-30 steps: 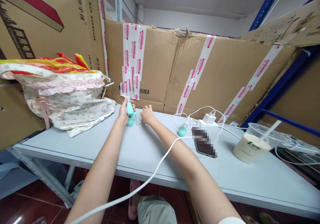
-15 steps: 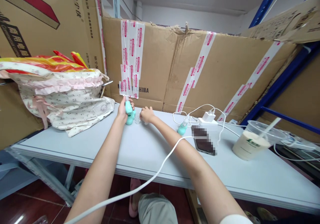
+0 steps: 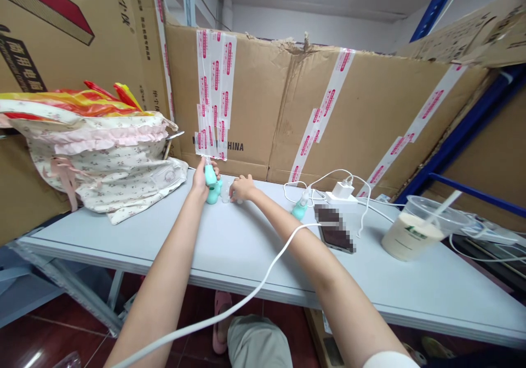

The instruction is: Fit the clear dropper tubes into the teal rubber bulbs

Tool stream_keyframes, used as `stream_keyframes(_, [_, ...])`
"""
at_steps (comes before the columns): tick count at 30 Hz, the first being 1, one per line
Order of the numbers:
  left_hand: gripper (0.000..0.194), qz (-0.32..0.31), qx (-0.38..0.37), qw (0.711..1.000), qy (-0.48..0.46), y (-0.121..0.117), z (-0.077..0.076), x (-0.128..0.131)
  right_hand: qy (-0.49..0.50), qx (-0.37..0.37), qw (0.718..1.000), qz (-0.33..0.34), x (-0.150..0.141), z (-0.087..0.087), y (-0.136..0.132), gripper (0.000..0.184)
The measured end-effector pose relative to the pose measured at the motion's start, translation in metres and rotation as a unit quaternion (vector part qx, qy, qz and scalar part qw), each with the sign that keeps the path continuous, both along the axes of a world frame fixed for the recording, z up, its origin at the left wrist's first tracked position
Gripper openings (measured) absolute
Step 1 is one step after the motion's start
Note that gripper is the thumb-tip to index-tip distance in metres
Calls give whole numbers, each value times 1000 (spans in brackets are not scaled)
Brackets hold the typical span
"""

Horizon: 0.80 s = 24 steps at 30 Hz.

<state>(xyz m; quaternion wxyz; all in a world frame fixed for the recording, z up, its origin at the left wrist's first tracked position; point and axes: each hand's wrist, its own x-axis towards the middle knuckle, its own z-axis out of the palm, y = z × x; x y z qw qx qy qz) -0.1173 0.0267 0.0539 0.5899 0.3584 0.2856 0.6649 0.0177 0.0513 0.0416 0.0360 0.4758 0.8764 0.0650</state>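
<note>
Left hand (image 3: 200, 179) near table's (image 3: 242, 242) far edge, fingers wrapped round teal bulb (image 3: 210, 176). Right hand (image 3: 244, 187) beside clear pieces (image 3: 225, 194), fingers curled; cannot tell grip. Table surface spreads from hands to near edge.

Cardboard (image 3: 255, 99) reads "CHINA" (black capitals)

Left hand (image 3: 201, 180): partly hidden behind teal bulb-shaped bottle (image 3: 210, 176). Small clear plastic pieces (image 3: 226, 193) at right hand (image 3: 243, 187): too small to identify; grip unclear. Black rectangular phone (image 3: 337, 235): mostly pixelated. Cream floral fabric bag (image 3: 110, 165): cropped, left edge.
</note>
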Motion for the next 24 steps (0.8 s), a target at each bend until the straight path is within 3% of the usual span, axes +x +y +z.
stream_keyframes(7, [37, -1, 25, 1000, -12, 1, -3, -1, 4, 43, 999, -8, -1, -10, 2, 17])
stream_keyframes(13, [37, 5, 28, 1000, -9, 3, -4, -1, 51, 38, 998, -16, 5, 1, 1, 16])
stream_keyframes(18, [37, 1, 28, 1000, -9, 6, -5, -2, 141, -29, 989, 21, 12, 15, 2, 22])
stream_keyframes(24, [36, 7, 33, 999, -16, 6, -6, -2, 131, -58, 987, 68, 7, 13, 3, 23])
